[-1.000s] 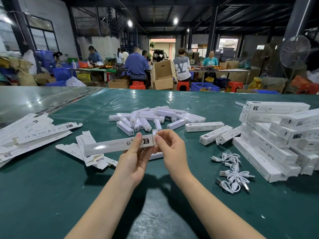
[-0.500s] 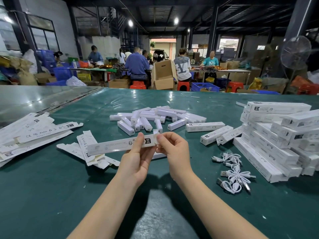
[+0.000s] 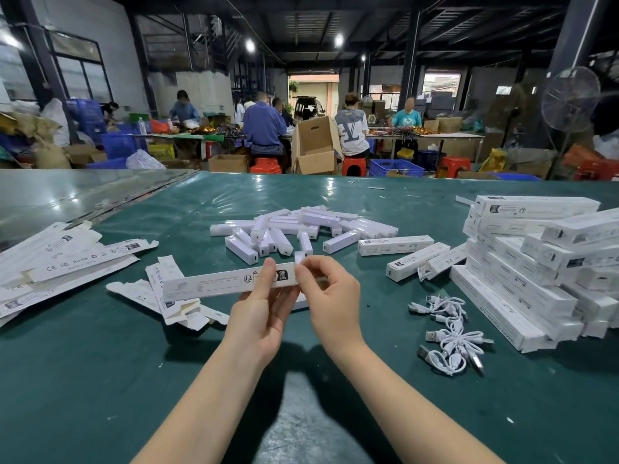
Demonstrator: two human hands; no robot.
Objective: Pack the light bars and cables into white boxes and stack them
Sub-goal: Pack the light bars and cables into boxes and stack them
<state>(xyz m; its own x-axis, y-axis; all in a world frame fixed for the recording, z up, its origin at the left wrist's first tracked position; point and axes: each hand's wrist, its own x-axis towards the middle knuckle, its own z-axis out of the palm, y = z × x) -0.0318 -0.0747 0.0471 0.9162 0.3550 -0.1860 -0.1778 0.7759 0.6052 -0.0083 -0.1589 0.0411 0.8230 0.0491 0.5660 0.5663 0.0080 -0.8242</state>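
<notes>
Two hands meet over the green table: our left hand grips a long white box near its right end, thumb on the printed face and fingers behind, holding it level above the table, while our right hand pinches that end between thumb and curled fingertips. From the hands, loose light bars lie at twelve o'clock, stacked boxes at two to three, coiled cables at four, and flat box blanks at nine.
</notes>
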